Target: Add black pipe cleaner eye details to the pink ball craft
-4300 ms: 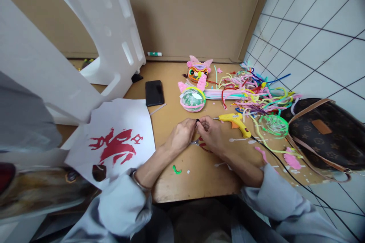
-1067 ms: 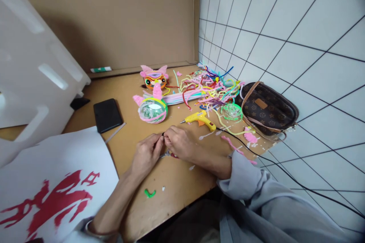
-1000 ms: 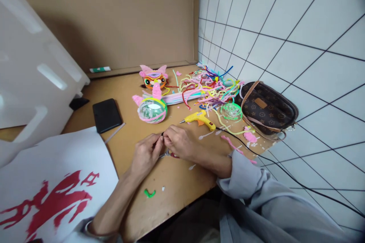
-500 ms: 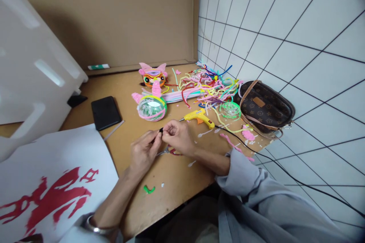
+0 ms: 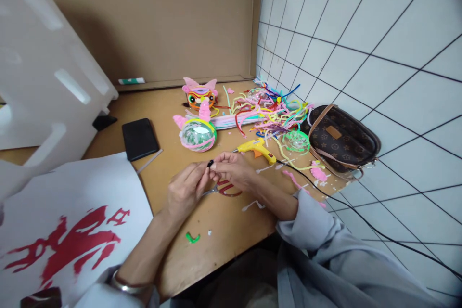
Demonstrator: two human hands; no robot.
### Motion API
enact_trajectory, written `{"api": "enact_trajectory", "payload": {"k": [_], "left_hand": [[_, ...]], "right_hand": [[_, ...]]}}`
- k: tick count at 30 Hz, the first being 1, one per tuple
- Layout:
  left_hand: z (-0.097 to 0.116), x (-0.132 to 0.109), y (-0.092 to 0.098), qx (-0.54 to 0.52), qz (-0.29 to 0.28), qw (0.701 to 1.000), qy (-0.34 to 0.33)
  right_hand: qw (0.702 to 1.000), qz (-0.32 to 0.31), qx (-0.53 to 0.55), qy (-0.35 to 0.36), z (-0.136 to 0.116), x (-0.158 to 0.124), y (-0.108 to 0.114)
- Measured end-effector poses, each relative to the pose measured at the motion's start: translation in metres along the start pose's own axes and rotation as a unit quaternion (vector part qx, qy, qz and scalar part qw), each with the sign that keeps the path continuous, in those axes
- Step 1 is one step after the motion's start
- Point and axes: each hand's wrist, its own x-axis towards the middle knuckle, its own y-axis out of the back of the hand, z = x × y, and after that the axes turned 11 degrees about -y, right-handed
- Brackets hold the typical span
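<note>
My left hand and my right hand meet above the table, both pinching a small black piece that looks like a bit of pipe cleaner. Under them lies a pair of scissors with red handles, partly hidden by my hands. Just beyond my right hand is a yellow glue gun, its nozzle toward the left. Behind my fingers sits a clear ball banded in pink, yellow and green, with pink fuzzy ears. A small decorated animal head stands farther back.
Pipe cleaners lie heaped by the tiled wall, near a green-wrapped ball and a brown handbag. A black cord runs right from the glue gun. At left are a black wallet-like object and white paper with red shapes.
The view has shifted slightly, so the table things appear farther right. My fingers have changed their hold on the black piece, and more of the scissors' red handles shows.
</note>
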Motion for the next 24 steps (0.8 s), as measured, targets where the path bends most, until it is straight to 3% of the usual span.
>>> {"api": "enact_trajectory", "payload": {"k": [6, 9, 12, 14, 17, 22, 24], "left_hand": [[0.002, -0.001, -0.003, -0.002, -0.031, 0.999, 0.012], [0.006, 0.001, -0.001, -0.006, -0.023, 0.999, 0.024], [0.012, 0.003, 0.002, -0.013, -0.01, 0.999, 0.043], [0.013, 0.003, 0.003, -0.019, -0.007, 0.997, 0.069], [0.011, 0.002, 0.003, -0.016, 0.002, 0.993, 0.113], [0.007, 0.003, -0.002, 0.005, 0.014, 0.991, 0.133], [0.006, 0.003, -0.003, 0.005, 0.002, 0.991, 0.131]], "right_hand": [[0.997, 0.018, -0.072, -0.001, 0.003, 0.001, 0.001], [0.986, 0.074, -0.128, 0.07, 0.007, 0.002, -0.001], [0.941, 0.135, -0.241, 0.193, 0.008, 0.001, -0.003], [0.907, 0.128, -0.321, 0.239, 0.006, -0.002, -0.002], [0.87, 0.097, -0.414, 0.25, 0.002, -0.009, -0.002], [0.838, 0.116, -0.467, 0.259, 0.003, -0.009, 0.0], [0.811, 0.123, -0.506, 0.269, 0.004, -0.006, 0.002]]}}
